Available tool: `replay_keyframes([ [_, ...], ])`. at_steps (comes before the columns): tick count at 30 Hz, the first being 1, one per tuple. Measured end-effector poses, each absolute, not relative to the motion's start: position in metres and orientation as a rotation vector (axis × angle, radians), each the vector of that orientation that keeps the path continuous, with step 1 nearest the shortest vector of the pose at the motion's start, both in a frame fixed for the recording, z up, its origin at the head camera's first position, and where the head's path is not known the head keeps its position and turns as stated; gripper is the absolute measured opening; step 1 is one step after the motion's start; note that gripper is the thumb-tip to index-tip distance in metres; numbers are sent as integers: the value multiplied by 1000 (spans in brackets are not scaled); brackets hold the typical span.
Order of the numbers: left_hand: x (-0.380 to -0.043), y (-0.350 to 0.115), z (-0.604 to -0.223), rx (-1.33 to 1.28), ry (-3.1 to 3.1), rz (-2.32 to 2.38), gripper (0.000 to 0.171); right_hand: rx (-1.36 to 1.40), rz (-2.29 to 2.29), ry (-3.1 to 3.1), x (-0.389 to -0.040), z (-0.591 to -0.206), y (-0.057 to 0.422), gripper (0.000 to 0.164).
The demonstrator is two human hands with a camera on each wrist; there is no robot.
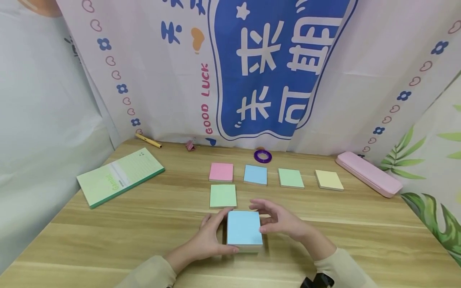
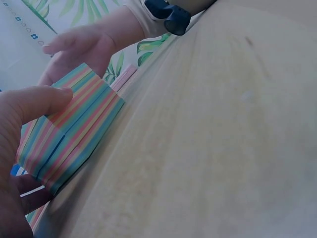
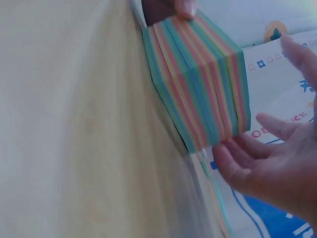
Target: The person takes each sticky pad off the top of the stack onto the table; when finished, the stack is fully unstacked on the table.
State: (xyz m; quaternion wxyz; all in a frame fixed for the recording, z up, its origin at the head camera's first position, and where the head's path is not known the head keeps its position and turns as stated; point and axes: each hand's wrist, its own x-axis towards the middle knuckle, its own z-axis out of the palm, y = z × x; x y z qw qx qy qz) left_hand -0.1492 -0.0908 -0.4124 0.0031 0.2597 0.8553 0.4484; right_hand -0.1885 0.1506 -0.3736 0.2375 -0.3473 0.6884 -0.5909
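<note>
In the lower middle of the frame, the left hand pinches a tall paper stack on the bench, the right hand has its fingers spread beside it, and piling looks mostly done, with five thin pads left loose above.

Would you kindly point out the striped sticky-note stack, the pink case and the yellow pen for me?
Striped sticky-note stack (image 3: 202, 89): right wrist view, on one striped side.
Pink case (image 1: 369, 175): head view, middle of its top surface.
Yellow pen (image 1: 148, 140): head view, midway along its length.
</note>
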Motion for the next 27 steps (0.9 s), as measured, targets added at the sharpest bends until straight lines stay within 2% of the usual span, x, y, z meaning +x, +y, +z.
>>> replay_keyframes([
  [6, -150, -90, -413, 809, 2679, 1419, 95, -828, -1604, 1884, -179, -385, 150, 81],
  [11, -150, -91, -413, 805, 2673, 1408, 95, -854, -1455, 2073, -171, -393, 148, 90],
  [27, -148, -91, -412, 835, 2683, 1394, 95, -856, -1454, 2156, -169, -394, 161, 83],
])
